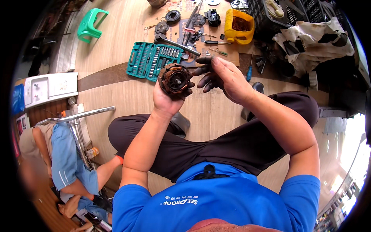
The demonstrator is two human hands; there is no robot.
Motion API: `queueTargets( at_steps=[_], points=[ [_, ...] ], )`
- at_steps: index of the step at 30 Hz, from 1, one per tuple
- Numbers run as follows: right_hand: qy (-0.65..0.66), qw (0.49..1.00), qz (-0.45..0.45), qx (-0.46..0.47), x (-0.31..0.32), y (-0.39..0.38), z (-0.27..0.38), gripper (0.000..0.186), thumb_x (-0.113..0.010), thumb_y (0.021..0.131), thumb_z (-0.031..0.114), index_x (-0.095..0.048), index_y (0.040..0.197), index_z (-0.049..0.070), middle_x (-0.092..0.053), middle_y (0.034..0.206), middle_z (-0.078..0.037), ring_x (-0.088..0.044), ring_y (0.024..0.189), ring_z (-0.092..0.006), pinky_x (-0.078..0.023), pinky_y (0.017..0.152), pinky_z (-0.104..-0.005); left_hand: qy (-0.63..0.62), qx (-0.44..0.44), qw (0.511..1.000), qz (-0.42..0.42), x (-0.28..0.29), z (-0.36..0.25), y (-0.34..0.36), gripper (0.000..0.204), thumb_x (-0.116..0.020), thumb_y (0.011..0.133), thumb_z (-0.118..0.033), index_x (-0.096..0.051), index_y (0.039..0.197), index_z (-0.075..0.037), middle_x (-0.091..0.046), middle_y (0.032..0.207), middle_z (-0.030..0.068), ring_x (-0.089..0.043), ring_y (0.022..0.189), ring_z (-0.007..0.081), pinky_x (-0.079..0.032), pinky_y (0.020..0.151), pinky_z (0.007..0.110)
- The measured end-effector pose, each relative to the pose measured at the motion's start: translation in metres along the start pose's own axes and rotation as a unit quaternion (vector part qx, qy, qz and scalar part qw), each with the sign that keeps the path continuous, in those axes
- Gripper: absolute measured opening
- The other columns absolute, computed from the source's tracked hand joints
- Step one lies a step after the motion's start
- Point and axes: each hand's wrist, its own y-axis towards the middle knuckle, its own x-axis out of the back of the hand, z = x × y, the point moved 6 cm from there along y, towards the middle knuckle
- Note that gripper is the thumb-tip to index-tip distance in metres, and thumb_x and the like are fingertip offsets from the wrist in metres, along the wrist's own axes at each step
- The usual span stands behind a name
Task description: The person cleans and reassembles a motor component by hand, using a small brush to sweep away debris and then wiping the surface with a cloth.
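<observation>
Copper coil (pixel 174 77); left fingers (pixel 188 92) around (right fingers (pixel 203 70) near)

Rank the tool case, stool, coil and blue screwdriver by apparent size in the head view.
1. Tool case
2. Stool and coil: they look alike, and the coil is held nearer the camera, so unranked
3. Blue screwdriver

- Looks like coppery metal wire, ridged and dull, around the wound motor part (pixel 175 79).
- Looks like smooth teal plastic in the tool case (pixel 143 77), glossy metal in its sockets (pixel 169 51).
- Shows slick yellow plastic on the container (pixel 230 34), glossy green plastic on the stool (pixel 87 27).
- Looks like matt paper on the cardboard sheet (pixel 234 61), smooth wood grain on the floor (pixel 210 112).
- Shines as polished metal along the tubular rail (pixel 94 112).
</observation>
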Motion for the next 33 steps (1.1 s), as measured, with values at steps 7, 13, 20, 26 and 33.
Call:
queueTargets(
  at_steps=[7, 13, 20, 26, 33],
  points=[
    [-0.005, 1.000, 0.002, -0.008, 0.002, 0.000, -0.003, 0.047, -0.044, 0.102, 0.043, -0.053, 0.123, 0.001, -0.066, 0.103, -0.008, -0.064, 0.075, -0.0107, -0.054, 0.063, -0.0241, 0.004, -0.001, 1.000, 0.000, 0.002, 0.002, 0.000, 0.055, -0.025, 0.100, -0.049, -0.052, 0.129, -0.010, -0.064, 0.114, 0.0164, -0.067, 0.087, 0.0360, -0.056, 0.067, 0.044],
    [-0.010, 1.000, 0.000, -0.009, 0.001, 0.000, -0.003, 0.047, -0.043, 0.102, 0.042, -0.053, 0.123, 0.001, -0.066, 0.104, -0.007, -0.064, 0.075, -0.0113, -0.054, 0.063, -0.0243, -0.006, 0.000, 1.000, -0.022, 0.003, 0.002, -0.001, 0.053, -0.027, 0.101, -0.049, -0.052, 0.129, -0.011, -0.064, 0.112, 0.0169, -0.066, 0.087, 0.0363, -0.056, 0.067, 0.045],
    [-0.021, 1.000, -0.007, -0.010, 0.001, 0.000, -0.002, 0.047, -0.042, 0.103, 0.042, -0.054, 0.122, 0.001, -0.066, 0.103, -0.007, -0.064, 0.074, -0.0119, -0.053, 0.062, -0.0249, -0.008, 0.010, 1.000, -0.015, 0.001, 0.002, 0.000, 0.054, -0.030, 0.100, -0.050, -0.053, 0.127, -0.010, -0.065, 0.110, 0.0169, -0.067, 0.087, 0.0361, -0.055, 0.069, 0.045],
    [-0.026, 1.000, -0.001, -0.007, 0.000, 0.000, -0.003, 0.046, -0.041, 0.103, 0.041, -0.054, 0.121, 0.001, -0.066, 0.102, -0.007, -0.064, 0.073, -0.0120, -0.053, 0.062, -0.0253, -0.002, 0.013, 1.000, 0.013, -0.003, 0.004, -0.002, 0.055, -0.029, 0.099, -0.049, -0.053, 0.126, -0.008, -0.065, 0.109, 0.0161, -0.066, 0.085, 0.0348, -0.056, 0.067, 0.045],
    [-0.042, 0.998, 0.020, -0.030, 0.004, -0.001, -0.006, 0.051, -0.037, 0.104, 0.041, -0.050, 0.129, -0.001, -0.065, 0.110, -0.012, -0.064, 0.086, -0.0166, -0.053, 0.075, -0.0303, 0.001, 0.010, 0.999, 0.035, -0.007, 0.005, -0.003, 0.055, -0.028, 0.099, -0.047, -0.052, 0.126, -0.006, -0.064, 0.110, 0.0169, -0.066, 0.085, 0.0353, -0.057, 0.066, 0.044]
  ],
)
